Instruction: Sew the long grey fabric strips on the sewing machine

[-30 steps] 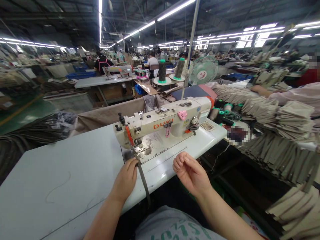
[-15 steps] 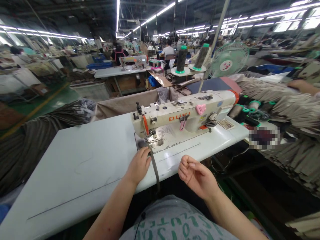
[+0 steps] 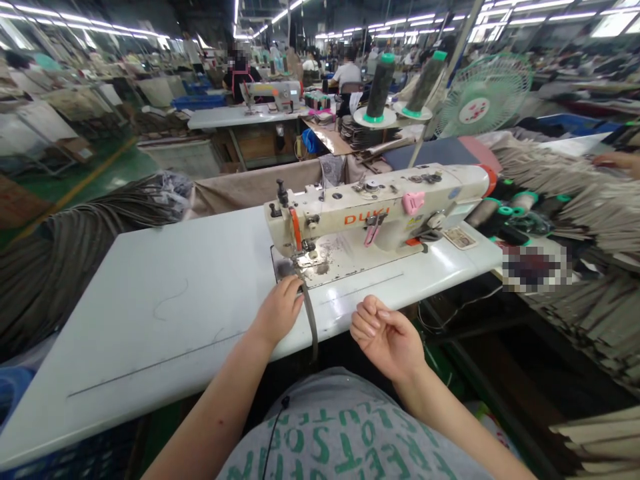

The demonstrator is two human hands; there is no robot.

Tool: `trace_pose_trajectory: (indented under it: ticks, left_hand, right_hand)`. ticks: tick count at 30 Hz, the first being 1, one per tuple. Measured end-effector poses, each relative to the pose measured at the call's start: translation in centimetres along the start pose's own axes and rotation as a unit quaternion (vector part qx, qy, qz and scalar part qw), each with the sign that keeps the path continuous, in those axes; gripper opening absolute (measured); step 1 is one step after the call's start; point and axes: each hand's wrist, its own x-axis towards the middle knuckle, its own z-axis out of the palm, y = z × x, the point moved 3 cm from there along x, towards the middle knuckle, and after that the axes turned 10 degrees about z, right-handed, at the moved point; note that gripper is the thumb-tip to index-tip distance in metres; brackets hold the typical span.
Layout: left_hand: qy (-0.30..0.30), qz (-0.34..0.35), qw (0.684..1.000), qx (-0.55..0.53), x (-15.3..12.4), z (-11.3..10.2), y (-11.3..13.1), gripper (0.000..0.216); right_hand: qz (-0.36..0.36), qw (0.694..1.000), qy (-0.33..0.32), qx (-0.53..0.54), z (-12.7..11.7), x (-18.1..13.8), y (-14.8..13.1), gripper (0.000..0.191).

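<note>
A narrow dark grey-green strap (image 3: 311, 320) runs from under the presser foot of the sewing machine (image 3: 350, 233) and hangs over the table's front edge. My left hand (image 3: 281, 308) lies beside it, just in front of the needle area. Its fingers are pressed together against the strap's left edge, tips on the metal plate. Palm turned up, my right hand (image 3: 387, 337) hovers near the front edge, right of the strap. Its fingers are curled in and the thumb rests against them; I see nothing in it.
The white table (image 3: 200, 267) carries a loose thread on its left side. Two thread cones (image 3: 380, 87) and a green fan (image 3: 483, 100) stand behind the machine. Bundled strips (image 3: 565, 187) and spools lie to the right; dark strips (image 3: 90, 233) are piled left. People sit farther back.
The view has shifted slightly. Both hands keep nearly the same pose, the left at the strap and the right curled. The strap shows no clear movement.
</note>
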Motion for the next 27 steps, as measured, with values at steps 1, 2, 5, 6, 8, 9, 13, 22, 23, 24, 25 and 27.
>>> trace_pose_trajectory:
  ticks: [1,2,5,6,8,9,13,22,23,24,25,27]
  left_hand:
    - [0.000,0.001,1.000,-0.002,0.0,0.0,0.0,0.030]
    - [0.001,0.002,1.000,-0.005,0.0,0.0,0.0,0.030]
    - [0.005,0.003,1.000,-0.010,0.0,0.3,-0.1,0.031]
    - [0.007,0.004,1.000,-0.011,-0.1,0.3,-0.1,0.031]
    - [0.013,0.007,1.000,-0.007,-0.1,0.4,-0.1,0.031]
    - [0.016,0.010,1.000,0.000,0.0,0.4,0.0,0.030]
    - [0.007,0.031,0.998,0.052,0.2,0.1,0.7,0.027]
    - [-0.028,0.048,0.993,0.107,0.3,0.3,1.2,0.032]
    - [-0.027,0.046,0.992,0.112,0.3,0.4,1.2,0.032]
    - [-0.027,0.043,0.992,0.116,0.4,0.4,1.3,0.031]
    - [-0.028,0.039,0.992,0.118,0.5,0.3,1.3,0.030]
    - [-0.035,0.031,0.992,0.118,0.7,0.3,1.2,0.030]
  right_hand:
    - [0.010,0.999,0.015,-0.043,-0.3,0.1,0.2,0.017]
    - [0.029,0.995,0.029,-0.096,-0.7,0.1,0.6,0.022]
    - [0.125,0.959,0.043,-0.250,-2.3,0.4,2.6,0.036]
    - [0.152,0.946,0.038,-0.284,-2.8,0.6,3.5,0.037]
    - [0.180,0.920,0.038,-0.345,-4.0,1.0,5.3,0.032]
    - [0.176,0.911,0.046,-0.370,-4.5,1.2,6.1,0.030]
    - [0.139,0.889,0.060,-0.431,-5.3,1.9,7.9,0.039]
    - [0.145,0.885,-0.062,-0.438,-3.0,1.0,7.6,0.050]
    - [0.147,0.884,-0.060,-0.439,-3.1,0.9,7.6,0.051]
    - [0.149,0.884,-0.056,-0.440,-3.2,0.8,7.7,0.052]
    - [0.152,0.884,-0.052,-0.440,-3.3,0.7,7.8,0.053]
    - [0.161,0.884,-0.044,-0.437,-3.6,0.6,8.0,0.054]
